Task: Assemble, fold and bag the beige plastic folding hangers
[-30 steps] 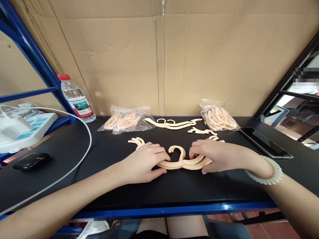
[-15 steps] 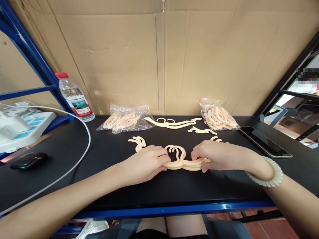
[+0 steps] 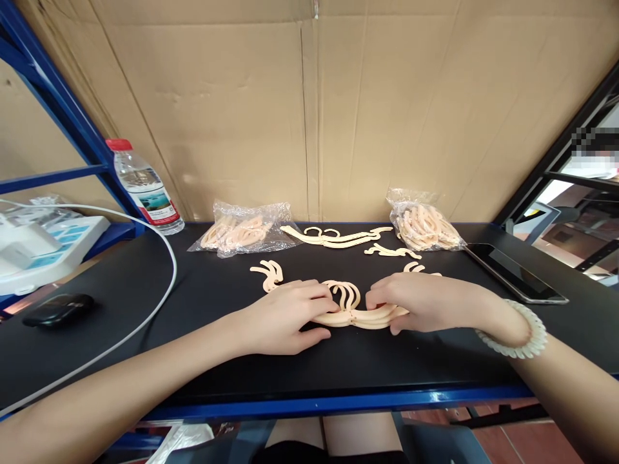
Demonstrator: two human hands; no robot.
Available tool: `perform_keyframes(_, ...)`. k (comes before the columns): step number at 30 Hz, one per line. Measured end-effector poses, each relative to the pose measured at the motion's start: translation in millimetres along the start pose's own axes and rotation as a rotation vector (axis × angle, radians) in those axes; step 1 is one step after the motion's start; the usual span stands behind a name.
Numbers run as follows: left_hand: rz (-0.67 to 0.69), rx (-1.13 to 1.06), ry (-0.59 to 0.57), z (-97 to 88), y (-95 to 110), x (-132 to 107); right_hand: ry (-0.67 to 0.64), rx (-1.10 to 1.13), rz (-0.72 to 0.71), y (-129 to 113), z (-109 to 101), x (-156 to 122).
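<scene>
A stack of cream plastic hanger-shaped pieces (image 3: 352, 312) lies on the black table (image 3: 203, 303) in front of me, hooks curling up at the middle. My left hand (image 3: 285, 316) grips the stack's left arm, fingers curled over it and thumb below. My right hand (image 3: 416, 299) grips the right arm the same way; a white beaded bracelet (image 3: 520, 328) is on that wrist. Loose curved pieces (image 3: 268, 274) lie just behind my left hand, and more show behind my right hand (image 3: 416, 266).
Two clear bags of the same parts (image 3: 244, 233) (image 3: 425, 229) sit at the back by the cardboard wall, loose hangers (image 3: 338, 238) between them. A tablet (image 3: 515, 274) lies right; a water bottle (image 3: 145, 190), white cable (image 3: 167, 283), black mouse (image 3: 58, 309) and white device (image 3: 43, 248) are left.
Both hands have pressed the stack together and shifted it slightly away from me; the hooks now bunch closer at the middle. Nothing else moved.
</scene>
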State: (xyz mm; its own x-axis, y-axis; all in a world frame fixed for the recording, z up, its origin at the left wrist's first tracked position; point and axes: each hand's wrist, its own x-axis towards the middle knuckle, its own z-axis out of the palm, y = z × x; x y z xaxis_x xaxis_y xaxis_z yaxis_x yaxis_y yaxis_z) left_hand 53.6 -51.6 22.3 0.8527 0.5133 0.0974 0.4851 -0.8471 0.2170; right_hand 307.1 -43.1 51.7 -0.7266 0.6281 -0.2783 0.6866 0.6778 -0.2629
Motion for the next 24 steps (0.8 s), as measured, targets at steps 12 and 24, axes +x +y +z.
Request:
perform_keyframes(12,0.056,0.038,0.099,13.6,2,7,0.066,0.081,-0.110,-3,9,3)
perform_keyframes(24,0.059,0.063,0.110,16.3,6,6,0.028,0.121,-0.101,-5,7,1)
